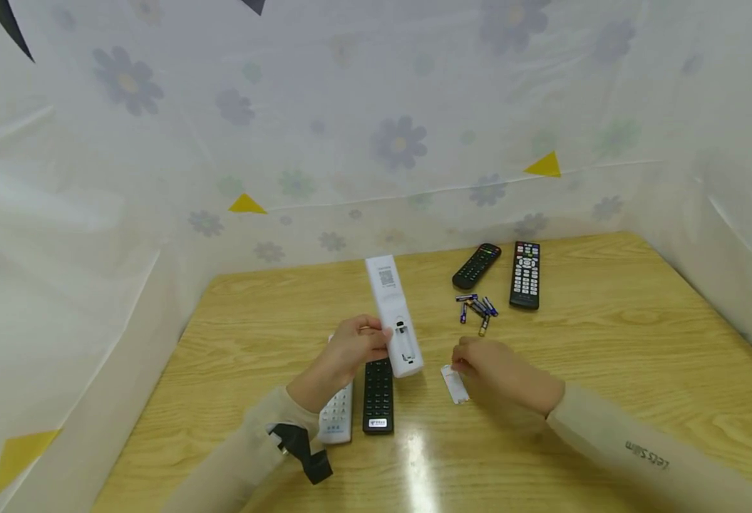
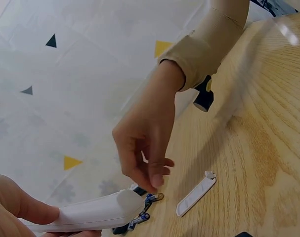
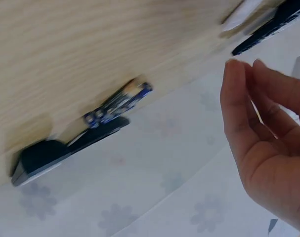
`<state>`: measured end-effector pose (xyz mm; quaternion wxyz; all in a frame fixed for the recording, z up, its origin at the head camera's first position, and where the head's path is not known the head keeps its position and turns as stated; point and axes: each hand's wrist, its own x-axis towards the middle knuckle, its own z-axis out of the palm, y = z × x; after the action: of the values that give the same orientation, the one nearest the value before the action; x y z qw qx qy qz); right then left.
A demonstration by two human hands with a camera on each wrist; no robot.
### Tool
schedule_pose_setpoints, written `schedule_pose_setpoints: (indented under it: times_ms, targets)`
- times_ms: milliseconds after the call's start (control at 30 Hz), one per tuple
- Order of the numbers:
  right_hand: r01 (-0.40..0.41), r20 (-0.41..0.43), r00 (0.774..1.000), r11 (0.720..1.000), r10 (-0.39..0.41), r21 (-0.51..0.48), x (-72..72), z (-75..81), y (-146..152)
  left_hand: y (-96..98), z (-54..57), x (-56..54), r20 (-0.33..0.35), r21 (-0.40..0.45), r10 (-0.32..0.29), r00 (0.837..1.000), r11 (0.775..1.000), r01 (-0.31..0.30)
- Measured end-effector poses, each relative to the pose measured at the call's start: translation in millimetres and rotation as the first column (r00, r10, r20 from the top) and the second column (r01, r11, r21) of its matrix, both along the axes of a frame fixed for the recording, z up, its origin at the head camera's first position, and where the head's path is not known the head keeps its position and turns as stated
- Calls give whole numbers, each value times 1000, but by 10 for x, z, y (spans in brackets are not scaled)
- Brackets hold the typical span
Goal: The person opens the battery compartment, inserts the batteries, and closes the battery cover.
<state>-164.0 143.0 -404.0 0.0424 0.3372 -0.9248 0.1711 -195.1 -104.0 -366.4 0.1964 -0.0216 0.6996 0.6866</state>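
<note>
My left hand grips a white remote control by its side, lifted and tilted, back turned up. Its battery compartment has no cover, and no batteries show inside. My right hand hovers over the table with fingers loosely bent; nothing shows between the fingertips in the right wrist view. Close to those fingertips in the head view, a small white battery cover lies on the wood. In the left wrist view, the cover is apart from the right hand.
Several loose batteries lie in a cluster beyond the right hand. Behind them are a small black remote and a black remote with white buttons. Another black remote and a white one lie near the left forearm.
</note>
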Motion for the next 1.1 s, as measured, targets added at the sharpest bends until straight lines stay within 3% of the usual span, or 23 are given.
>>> schedule_pose_setpoints:
  times_ms: [133, 333, 633, 767, 933, 1100]
  targets:
    - [120, -71, 991, 991, -116, 54, -258, -53, 203, -7, 1, 7, 20, -5, -23, 1000, 1000, 23]
    - [65, -40, 997, 992, -61, 110, -483, -190, 450, 0, -41, 32, 15, 10, -28, 999, 1000, 28]
    - [53, -134, 991, 986, -31, 157, -535, -175, 452, -1, -17, 21, 3, 5, -30, 1000, 1000, 30]
    - [57, -135, 990, 982, -33, 179, -525, -149, 449, 9, -4, 23, 14, 10, -44, 999, 999, 44]
    - [56, -92, 995, 990, -45, 126, -453, -118, 438, 6, 4, 25, 37, 22, -66, 997, 998, 66]
    - [60, -67, 996, 998, -59, 9, -407, -67, 367, -5, -8, 25, 48, 50, -93, 994, 995, 91]
